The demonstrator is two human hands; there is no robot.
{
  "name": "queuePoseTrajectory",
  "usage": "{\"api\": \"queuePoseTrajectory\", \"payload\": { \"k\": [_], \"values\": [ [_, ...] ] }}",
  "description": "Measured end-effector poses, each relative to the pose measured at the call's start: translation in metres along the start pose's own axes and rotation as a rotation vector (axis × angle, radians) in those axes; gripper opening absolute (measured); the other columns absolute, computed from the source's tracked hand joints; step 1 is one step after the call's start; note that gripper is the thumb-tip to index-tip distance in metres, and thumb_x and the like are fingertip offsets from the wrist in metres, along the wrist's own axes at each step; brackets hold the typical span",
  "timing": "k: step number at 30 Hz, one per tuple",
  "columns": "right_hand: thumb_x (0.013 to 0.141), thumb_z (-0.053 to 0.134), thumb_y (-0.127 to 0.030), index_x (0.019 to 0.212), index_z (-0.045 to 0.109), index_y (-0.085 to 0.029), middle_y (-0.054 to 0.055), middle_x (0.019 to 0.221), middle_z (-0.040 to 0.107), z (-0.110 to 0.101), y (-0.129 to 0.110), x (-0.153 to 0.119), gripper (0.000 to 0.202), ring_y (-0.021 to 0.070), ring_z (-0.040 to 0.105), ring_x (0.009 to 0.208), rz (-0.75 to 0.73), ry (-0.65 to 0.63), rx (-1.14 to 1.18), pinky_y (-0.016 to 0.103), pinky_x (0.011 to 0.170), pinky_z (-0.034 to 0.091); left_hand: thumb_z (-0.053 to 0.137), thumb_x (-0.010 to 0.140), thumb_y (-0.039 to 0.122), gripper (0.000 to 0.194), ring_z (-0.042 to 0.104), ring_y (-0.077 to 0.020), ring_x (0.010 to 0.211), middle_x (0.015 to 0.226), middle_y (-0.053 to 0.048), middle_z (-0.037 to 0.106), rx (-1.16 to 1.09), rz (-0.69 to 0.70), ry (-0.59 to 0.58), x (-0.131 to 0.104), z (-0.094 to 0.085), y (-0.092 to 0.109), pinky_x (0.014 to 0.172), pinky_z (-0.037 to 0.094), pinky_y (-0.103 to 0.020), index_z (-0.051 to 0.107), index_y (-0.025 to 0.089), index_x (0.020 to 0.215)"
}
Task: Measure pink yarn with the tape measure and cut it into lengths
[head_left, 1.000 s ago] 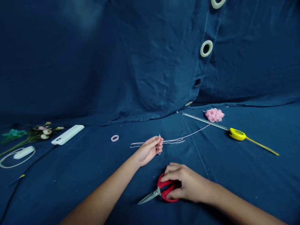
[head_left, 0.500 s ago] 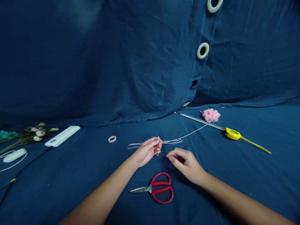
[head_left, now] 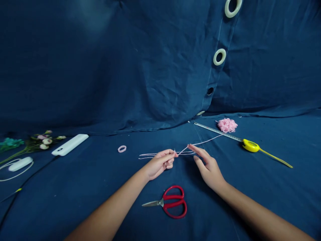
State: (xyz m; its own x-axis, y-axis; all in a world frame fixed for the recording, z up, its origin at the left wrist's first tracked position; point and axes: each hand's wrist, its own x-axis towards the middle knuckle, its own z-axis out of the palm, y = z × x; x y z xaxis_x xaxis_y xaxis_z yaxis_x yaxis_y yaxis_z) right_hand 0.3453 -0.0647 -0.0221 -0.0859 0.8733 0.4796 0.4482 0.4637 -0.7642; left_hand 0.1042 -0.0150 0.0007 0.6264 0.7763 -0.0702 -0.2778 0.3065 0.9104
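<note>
My left hand (head_left: 163, 164) is closed in a pinch on the end of a strand of pink yarn (head_left: 182, 150). From there the strand slants up to the fingertips of my right hand (head_left: 209, 167), then runs back toward a pink yarn ball (head_left: 227, 125). The fingers of my right hand are stretched out, with the thumb apart, and the fingertips touch or almost touch the strand. Cut lengths of pink yarn (head_left: 146, 156) lie behind my left hand and show on both sides of it. Red-handled scissors (head_left: 175, 202) rest in front of both hands, blades pointing left.
A yellow tape measure (head_left: 250, 146) lies right, its blade drawn out beside the yarn ball. A small pink ring (head_left: 122, 149) lies left of my hands. Farther left are a white power bank-like block (head_left: 70, 145), a black cable, artificial flowers (head_left: 45, 142) and a white corded device (head_left: 20, 164).
My right hand has opened and its fingertips have moved up to the yarn strand. A yarn end hanging below my left fingers no longer shows. The view has shifted slightly.
</note>
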Motion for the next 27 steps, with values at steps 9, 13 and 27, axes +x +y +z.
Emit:
{"api": "queuePoseTrajectory", "payload": {
  "k": [9,13,27],
  "values": [
    [0.1,0.053,-0.028,0.112,0.069,-0.025,0.007,0.106,0.07,0.001,-0.03,-0.002,0.02,0.024,0.062,0.104,-0.188,-0.295,-0.127,0.045,0.1,0.042,0.074,0.09,0.039,0.027,0.038,-0.0098,0.061,0.07,0.001,0.05,0.355,-0.014,-0.077,-0.005,0.003,0.004,0.06,0.024,-0.027,0.076,0.014,0.1],
    [0.102,0.041,-0.027,0.066,0.053,-0.022,-0.001,0.063,0.057,0.0,-0.03,-0.006,0.038,0.0159,0.05,0.064,-0.266,-0.468,-0.012,0.037,0.08,0.042,0.074,0.09,0.041,0.028,0.029,-0.0088,0.057,0.066,0.004,0.04,0.23,-0.015,-0.049,-0.003,0.003,0.003,0.058,0.02,-0.027,0.074,0.014,0.1],
    [0.097,0.067,-0.042,0.106,0.07,-0.026,0.003,0.096,0.071,0.008,-0.02,-0.001,0.019,0.0229,0.063,0.094,-0.076,-0.173,-0.172,0.039,0.086,0.041,0.073,0.092,0.043,0.033,0.041,-0.0097,0.06,0.072,0.001,0.055,0.358,-0.016,-0.05,-0.002,0.003,0.002,0.058,0.025,-0.024,0.07,0.016,0.11]
  ]
}}
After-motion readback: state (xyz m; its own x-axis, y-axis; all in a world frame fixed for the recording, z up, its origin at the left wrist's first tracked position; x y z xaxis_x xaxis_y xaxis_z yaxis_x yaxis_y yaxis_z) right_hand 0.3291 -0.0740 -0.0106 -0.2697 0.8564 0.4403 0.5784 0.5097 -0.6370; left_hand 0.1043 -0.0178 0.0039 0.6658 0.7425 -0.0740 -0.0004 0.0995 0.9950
